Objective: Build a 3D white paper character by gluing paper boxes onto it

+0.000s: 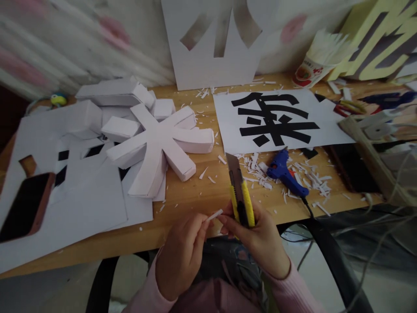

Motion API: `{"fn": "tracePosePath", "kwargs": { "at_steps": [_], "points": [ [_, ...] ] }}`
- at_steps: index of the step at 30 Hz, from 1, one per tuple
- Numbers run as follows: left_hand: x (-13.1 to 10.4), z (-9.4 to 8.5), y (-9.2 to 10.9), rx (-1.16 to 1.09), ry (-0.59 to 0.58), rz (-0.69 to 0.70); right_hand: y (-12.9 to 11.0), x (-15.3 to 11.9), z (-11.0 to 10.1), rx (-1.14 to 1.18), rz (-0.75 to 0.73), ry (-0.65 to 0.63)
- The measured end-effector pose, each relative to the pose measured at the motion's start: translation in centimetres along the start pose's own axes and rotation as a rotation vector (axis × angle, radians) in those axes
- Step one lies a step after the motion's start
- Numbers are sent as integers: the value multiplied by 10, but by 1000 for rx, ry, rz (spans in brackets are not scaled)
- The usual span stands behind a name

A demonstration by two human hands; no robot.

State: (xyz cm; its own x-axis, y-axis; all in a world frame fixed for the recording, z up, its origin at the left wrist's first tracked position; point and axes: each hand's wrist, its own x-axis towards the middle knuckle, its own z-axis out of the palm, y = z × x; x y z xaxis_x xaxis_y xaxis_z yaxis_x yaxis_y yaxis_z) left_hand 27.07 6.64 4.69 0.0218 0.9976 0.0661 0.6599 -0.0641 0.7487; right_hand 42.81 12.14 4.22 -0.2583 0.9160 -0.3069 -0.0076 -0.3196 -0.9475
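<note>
My left hand [184, 250] pinches a small strip of white foam board [215, 214] at the table's front edge. The fingertips of my right hand [259, 237] meet the strip's other end. In that same hand is a yellow and black utility knife [241, 202], its wide blade extended and pointing away from me. Beyond my hands lies a white three-dimensional character shape [163, 137] made of glued board. To its right is a white sheet with a black printed character [276, 126].
A blue glue gun [286, 174] lies among white scraps [257, 167]. At the left, a phone [28, 204] rests on white boards [94, 191]. A paper cup of strips [312, 69], a cut-out board [208, 65] and yellow letter shapes [368, 48] stand at the back. A wooden box [368, 152] and cables are right.
</note>
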Motion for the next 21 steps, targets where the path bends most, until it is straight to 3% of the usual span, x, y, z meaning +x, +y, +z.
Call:
{"fn": "tracePosePath", "kwargs": {
  "at_steps": [4, 7, 9, 12, 14, 18, 21],
  "points": [
    [0, -1, 0, -33, 27, 9, -1, -2, -2, -1, 20, -5],
    [1, -4, -4, -78, 55, -82, -1, 1, -10, -52, 45, -14],
    [2, -7, -7, -132, 68, -151, 0, 6, -19, -137, 28, 51],
    [4, -9, -10, -236, 74, -241, 1, 12, -31, -409, -189, 271],
    [5, -8, -8, -277, 92, -276, 1, 11, -34, -622, -386, 326],
    [7, -4, 3, -242, 189, -264, 4, -5, -27, -935, -632, 109],
    [7, -1, 9, -165, 294, -233, 9, -16, -20, -1056, -701, 59]
  ]
}}
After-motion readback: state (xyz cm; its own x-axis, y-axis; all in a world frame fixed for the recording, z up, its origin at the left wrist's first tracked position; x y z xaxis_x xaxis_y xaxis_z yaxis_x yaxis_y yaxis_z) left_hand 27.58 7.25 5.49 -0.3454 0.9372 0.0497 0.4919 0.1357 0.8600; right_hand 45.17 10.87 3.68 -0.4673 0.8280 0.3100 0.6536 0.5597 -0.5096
